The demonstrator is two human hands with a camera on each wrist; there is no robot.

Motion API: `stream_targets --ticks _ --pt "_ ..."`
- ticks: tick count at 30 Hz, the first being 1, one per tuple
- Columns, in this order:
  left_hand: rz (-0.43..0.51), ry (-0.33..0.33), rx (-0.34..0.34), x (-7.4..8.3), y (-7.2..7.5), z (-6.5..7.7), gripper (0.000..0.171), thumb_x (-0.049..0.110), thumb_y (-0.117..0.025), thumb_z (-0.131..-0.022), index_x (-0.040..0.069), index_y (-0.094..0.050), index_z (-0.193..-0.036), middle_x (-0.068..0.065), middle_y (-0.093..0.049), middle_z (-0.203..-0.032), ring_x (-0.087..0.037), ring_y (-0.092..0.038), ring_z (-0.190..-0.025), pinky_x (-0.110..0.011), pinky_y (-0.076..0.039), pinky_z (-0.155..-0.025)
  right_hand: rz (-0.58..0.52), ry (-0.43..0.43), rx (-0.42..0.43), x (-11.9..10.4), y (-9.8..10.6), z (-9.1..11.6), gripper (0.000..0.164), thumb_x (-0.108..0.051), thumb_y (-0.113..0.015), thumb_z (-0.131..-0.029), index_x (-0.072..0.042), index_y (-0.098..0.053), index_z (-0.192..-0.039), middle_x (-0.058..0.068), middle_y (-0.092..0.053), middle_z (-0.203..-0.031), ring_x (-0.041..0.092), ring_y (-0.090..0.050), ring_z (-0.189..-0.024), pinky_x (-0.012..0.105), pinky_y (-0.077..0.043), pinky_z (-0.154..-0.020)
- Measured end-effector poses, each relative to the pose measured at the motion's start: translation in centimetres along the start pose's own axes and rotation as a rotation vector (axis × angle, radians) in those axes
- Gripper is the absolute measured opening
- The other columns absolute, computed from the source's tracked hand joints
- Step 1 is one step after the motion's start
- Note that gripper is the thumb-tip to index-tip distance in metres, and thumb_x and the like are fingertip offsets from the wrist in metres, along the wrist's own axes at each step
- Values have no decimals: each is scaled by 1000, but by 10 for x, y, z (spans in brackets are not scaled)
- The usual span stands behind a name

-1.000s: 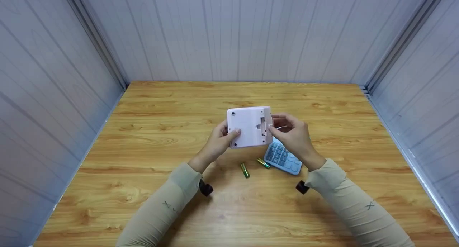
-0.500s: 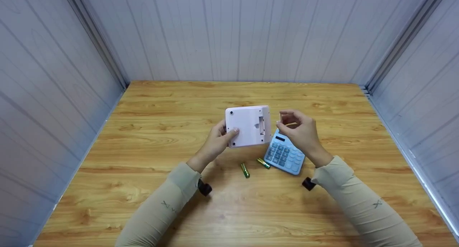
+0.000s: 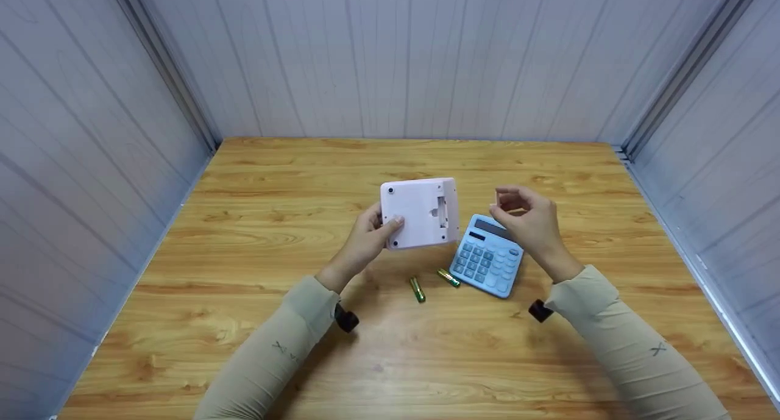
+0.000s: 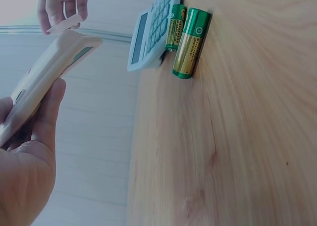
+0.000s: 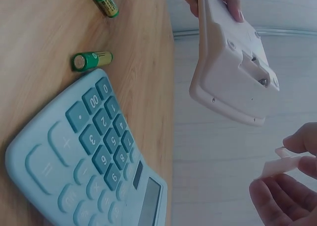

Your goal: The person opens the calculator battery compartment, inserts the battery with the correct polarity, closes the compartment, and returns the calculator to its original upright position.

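My left hand (image 3: pixel 372 232) grips a pale pink calculator (image 3: pixel 414 216) by its left edge, thumb on the back. The calculator's back faces up, and its battery compartment (image 3: pixel 442 211) is uncovered, with metal contacts showing in the right wrist view. Off to the right, my right hand (image 3: pixel 529 220) pinches a small pale battery cover (image 5: pixel 278 165) between thumb and fingers, apart from the calculator. Below that hand a blue calculator (image 3: pixel 487 256) lies face up on the table. Two green and gold batteries (image 3: pixel 417 289) lie on the wood at its left.
The wooden table (image 3: pixel 280 188) is bounded by white panel walls (image 3: pixel 390 60) at the back and both sides. Each wrist wears a small black camera (image 3: pixel 347 319) near the sleeve cuff.
My right hand has pulled the battery cover off the pink calculator and moved right with it. The calculator in my left hand has shifted slightly left. The batteries have stayed put.
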State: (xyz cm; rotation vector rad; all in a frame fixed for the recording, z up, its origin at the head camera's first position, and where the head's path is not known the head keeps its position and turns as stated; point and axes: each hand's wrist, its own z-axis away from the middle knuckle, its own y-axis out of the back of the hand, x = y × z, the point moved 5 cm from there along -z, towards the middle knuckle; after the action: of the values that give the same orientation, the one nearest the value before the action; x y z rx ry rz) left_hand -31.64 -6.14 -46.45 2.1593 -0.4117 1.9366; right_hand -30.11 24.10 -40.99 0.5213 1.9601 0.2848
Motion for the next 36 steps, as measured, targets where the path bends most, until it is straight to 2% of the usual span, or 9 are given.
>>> stream_targets --ticks 12,18,36 --pt "-8 -4 13 2 3 -1 43 6 -56 -112 -1 -51 -154 -27 -69 -139 -36 -73 -124 -46 -66 -96 58 -32 25 15 19 -3 29 -2 -79 -95 1 -77 -125 23 -77 -106 -4 -66 -86 8 -56 -78" --pt "-5 -1 20 -2 3 -2 42 7 -57 -112 -1 -53 -153 -26 -70 -136 -33 -75 -120 -45 -67 -94 78 -49 30 26 25 -4 30 -2 -80 -95 3 -76 -125 24 -77 -107 -6 -65 -85 7 -54 -79" --pt "4 -3 12 -2 4 0 43 7 -56 -112 -3 -51 -154 -28 -69 -138 -29 -74 -119 -45 -66 -96 174 -128 23 60 44 -4 31 -11 -78 -98 -1 -77 -127 20 -76 -104 -2 -63 -82 6 -51 -74"
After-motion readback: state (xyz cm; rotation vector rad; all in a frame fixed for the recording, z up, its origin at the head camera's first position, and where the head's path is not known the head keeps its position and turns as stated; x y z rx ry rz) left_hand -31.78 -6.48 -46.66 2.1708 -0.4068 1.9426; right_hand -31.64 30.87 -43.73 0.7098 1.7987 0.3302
